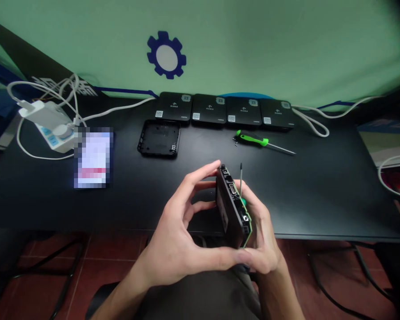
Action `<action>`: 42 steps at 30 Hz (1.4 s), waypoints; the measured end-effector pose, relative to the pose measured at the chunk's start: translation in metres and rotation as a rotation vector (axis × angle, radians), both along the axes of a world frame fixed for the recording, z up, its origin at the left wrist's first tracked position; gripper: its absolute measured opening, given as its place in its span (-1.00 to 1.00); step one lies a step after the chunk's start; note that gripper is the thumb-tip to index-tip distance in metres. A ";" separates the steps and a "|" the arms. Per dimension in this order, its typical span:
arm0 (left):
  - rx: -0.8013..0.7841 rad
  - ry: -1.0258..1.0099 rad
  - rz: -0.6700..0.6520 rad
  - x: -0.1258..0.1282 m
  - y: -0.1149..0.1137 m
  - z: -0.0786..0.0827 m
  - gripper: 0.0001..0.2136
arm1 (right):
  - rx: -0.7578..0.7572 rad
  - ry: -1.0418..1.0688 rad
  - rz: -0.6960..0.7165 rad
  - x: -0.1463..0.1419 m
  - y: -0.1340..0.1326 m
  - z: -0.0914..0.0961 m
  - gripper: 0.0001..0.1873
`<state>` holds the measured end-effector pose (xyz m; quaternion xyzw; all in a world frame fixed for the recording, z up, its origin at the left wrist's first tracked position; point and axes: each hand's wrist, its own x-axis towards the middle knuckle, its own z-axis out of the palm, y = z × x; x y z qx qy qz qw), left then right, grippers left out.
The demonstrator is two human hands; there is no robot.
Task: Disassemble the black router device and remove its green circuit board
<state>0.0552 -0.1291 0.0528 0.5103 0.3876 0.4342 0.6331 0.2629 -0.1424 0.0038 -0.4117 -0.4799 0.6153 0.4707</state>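
Both my hands hold a small black box on edge over the near edge of the black table. Its green circuit board shows along the right side, with ports facing up. My left hand grips it from the left, forefinger on the top corner and thumb under the bottom. My right hand closes on its right side and also holds a screwdriver whose thin shaft points up beside the box.
A black empty case half lies behind. Several black boxes stand in a row at the back. A green-handled screwdriver lies near them. A lit phone, a white power strip and white cables sit at left.
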 end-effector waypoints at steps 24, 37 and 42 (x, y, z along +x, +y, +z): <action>-0.075 0.031 0.055 0.006 0.001 -0.005 0.04 | 0.092 -0.064 -0.042 0.007 -0.001 -0.019 0.10; -0.027 0.106 0.076 0.011 0.000 -0.006 0.00 | 0.062 -0.054 -0.011 0.010 0.000 -0.021 0.07; 0.001 0.120 0.073 0.011 0.001 -0.005 -0.01 | 0.064 -0.023 -0.015 0.011 -0.001 -0.024 0.09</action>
